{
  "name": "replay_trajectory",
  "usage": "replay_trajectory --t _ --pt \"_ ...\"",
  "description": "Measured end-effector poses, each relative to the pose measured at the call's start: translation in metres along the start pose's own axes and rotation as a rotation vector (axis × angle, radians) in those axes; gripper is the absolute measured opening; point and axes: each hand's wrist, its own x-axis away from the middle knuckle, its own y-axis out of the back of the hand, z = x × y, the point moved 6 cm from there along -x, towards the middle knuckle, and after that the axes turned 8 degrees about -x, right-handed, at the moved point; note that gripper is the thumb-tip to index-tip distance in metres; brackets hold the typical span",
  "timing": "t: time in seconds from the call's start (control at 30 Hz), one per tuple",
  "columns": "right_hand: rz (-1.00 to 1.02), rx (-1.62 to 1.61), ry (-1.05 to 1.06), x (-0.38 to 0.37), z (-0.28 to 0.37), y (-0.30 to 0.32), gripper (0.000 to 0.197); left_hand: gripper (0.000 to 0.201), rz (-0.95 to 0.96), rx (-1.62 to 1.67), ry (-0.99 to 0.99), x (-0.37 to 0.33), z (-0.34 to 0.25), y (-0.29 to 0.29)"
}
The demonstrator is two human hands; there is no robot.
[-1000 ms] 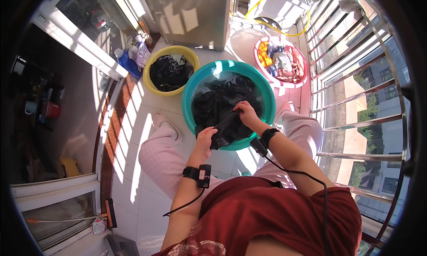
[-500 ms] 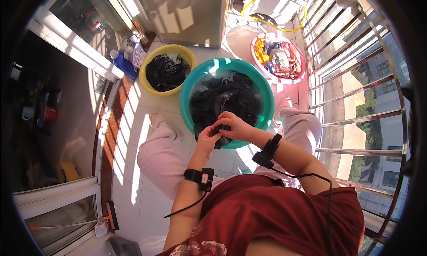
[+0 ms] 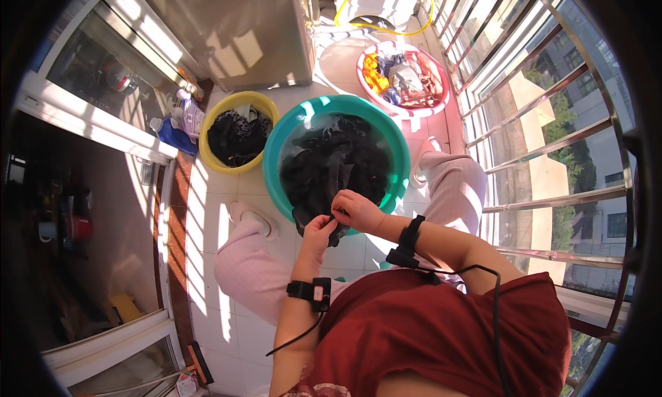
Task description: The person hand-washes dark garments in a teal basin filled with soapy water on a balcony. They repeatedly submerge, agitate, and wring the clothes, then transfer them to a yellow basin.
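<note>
A large teal basin [image 3: 398,149] stands between my feet, with soapy water and dark wet clothes in it. Part of a black garment [image 3: 334,173] is drawn up over the near rim. My left hand [image 3: 318,233] pinches the edge of this garment just outside the rim. Right beside it, my right hand [image 3: 357,211] has its fingers closed on the same cloth. The two hands nearly touch, and a dark end of the cloth hangs below them. What part of the garment lies between the fingertips is hidden.
A yellow basin [image 3: 205,131] of dark clothes stands at the left, near a blue bottle [image 3: 174,136]. At the far right is a pink-and-white basin [image 3: 445,86] of coloured clothes. A yellow hose [image 3: 365,26] lies beyond. Barred windows line the right side; a squeegee [image 3: 200,362] is at the lower left.
The view has shifted and tilted a little. Both hands stay together on the black garment, and their fingers have moved slightly along its edge.
</note>
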Motion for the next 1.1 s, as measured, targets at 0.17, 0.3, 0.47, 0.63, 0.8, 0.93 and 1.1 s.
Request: replay_trajectory --t 0.17,0.3,0.47,0.63,0.8,0.93,1.1 --pt "-0.216 -0.086 -0.379 -0.001 -0.042 0.014 0.010 0.005 -0.049 -0.244 0.019 0.004 0.001 0.006" --pt "-0.030 -0.394 -0.583 0.009 -0.059 -0.002 0.016 0.006 -0.124 -0.081 -0.029 0.004 -0.008 0.011" --pt "0.062 -0.482 -0.478 0.012 -0.039 -0.013 0.023 0.005 -0.117 -0.146 -0.108 0.002 -0.016 0.007" --pt "0.097 -0.179 -0.301 0.003 -0.016 -0.006 0.018 0.007 -0.146 -0.236 -0.110 0.001 -0.014 0.010" --pt "0.087 0.024 -0.224 0.005 -0.003 -0.002 0.013 0.015 -0.194 -0.347 -0.058 -0.001 -0.008 0.013" --pt "0.141 0.128 -0.266 0.003 -0.002 -0.006 0.009 0.017 -0.192 -0.494 -0.190 0.001 -0.015 0.007" --pt "0.256 0.258 -0.302 -0.006 -0.004 -0.005 0.006 0.015 -0.216 -0.569 -0.248 0.006 -0.024 0.004"
